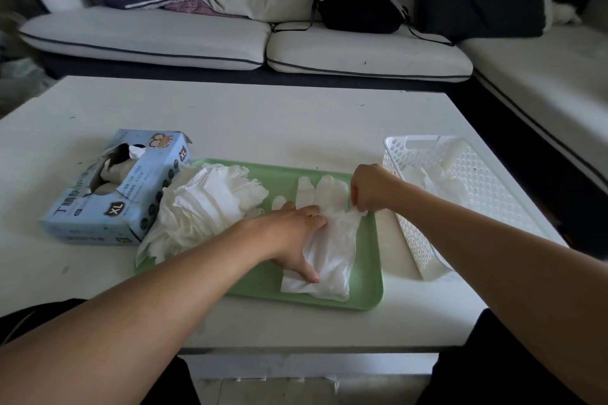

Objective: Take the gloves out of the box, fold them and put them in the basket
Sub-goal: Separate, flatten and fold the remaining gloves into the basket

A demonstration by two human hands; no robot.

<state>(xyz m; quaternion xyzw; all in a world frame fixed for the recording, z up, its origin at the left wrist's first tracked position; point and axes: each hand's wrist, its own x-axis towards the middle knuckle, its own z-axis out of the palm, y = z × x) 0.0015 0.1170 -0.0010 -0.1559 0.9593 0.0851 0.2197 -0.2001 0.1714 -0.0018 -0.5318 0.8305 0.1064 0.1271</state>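
Your left hand [296, 233] lies flat, fingers [311, 274] straight, pressing down on a white glove [332, 260] spread on the green tray [368, 286] at lower centre of the frame. Your right hand [368, 189] pinches the glove's far edge, fingers curled round the thin material just right of centre. The glove's own finger ends [316, 189] lie flat on the tray beyond your hands. A loose pile of gloves [204, 207] covers the tray's left end, touching the blue box [112, 194], which sits on the table [263, 118] at left with its top torn open and a glove poking out. The white basket [460, 194] stands just right of the tray, with some folded gloves inside.
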